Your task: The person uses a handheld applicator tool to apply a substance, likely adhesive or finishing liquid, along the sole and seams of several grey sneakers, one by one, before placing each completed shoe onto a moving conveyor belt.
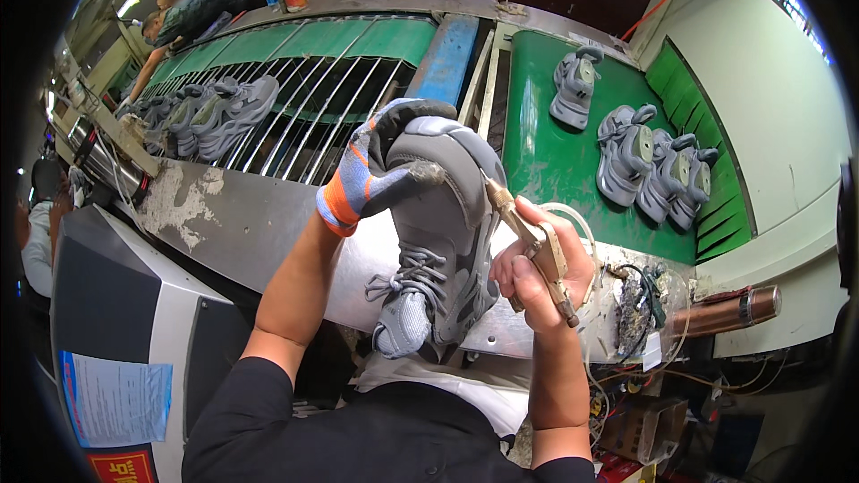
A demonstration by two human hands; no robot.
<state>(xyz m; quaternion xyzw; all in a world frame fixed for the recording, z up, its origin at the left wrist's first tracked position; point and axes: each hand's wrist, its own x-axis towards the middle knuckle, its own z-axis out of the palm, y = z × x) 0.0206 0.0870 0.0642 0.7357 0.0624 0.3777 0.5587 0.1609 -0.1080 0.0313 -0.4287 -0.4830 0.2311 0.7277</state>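
Fingers (407, 113) of the left hand (360, 170), gloved in blue-and-orange knit with dark tips, curl round the toe of a grey lace-up sneaker (436, 225), which I see held above a grey metal bench (246, 225). The bare right hand (557, 261) wraps a worn brass-coloured nozzle gun (548, 259), tip at the sole's edge (touching or not, I cannot tell).

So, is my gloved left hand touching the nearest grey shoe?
Touching: the head view shows the gloved left hand gripping the nearest grey shoe, thumb against its toe.
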